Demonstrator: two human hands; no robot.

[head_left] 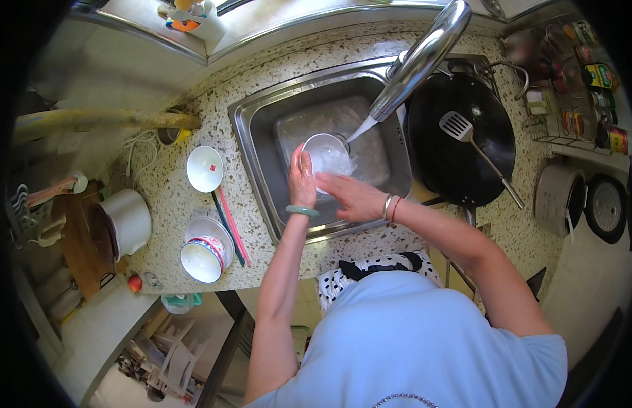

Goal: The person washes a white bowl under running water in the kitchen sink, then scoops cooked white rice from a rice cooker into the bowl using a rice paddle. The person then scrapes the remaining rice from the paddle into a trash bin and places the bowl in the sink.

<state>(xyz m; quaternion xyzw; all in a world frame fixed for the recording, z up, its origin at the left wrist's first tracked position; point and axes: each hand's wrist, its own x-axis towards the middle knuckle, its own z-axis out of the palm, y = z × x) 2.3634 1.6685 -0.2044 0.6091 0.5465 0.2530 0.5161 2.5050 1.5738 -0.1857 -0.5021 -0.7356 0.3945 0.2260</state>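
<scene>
Okay, left hand (pixel 302 180), wearing a pale green bangle (pixel 302 211), pinches the left rim of a round white bowl (pixel 321 151), thumb over the edge, the other fingers mostly hidden around the outside. Right hand (pixel 356 197), wearing a silver bracelet (pixel 386 206) and a thin red cord (pixel 395 209), is stretched out fairly flat, fingers pointing left, at the bowl's near side; cannot tell how firmly it presses. Bowl is up in the middle of a stainless steel sink (pixel 261 126), tilted, frothy-looking water inside. Curved chrome faucet (pixel 421 58) reaches in from the far right; its white water stream (pixel 362 128) comes down by the bowl's right rim.

Left of sink, on the speckled stone counter (pixel 173 224): a white bowl with a red square mark inside (pixel 206 168), far side; nearer, a white bowl with a blue-and-red patterned outside (pixel 201 262), tipped on a white dish (pixel 208 228); beside them, long pink sticks (pixel 233 226) and dark green sticks (pixel 228 230).

Right of sink: a large black wok (pixel 438 109), a metal slotted spatula with a long handle (pixel 457 127) lying across it, handle toward near right
</scene>
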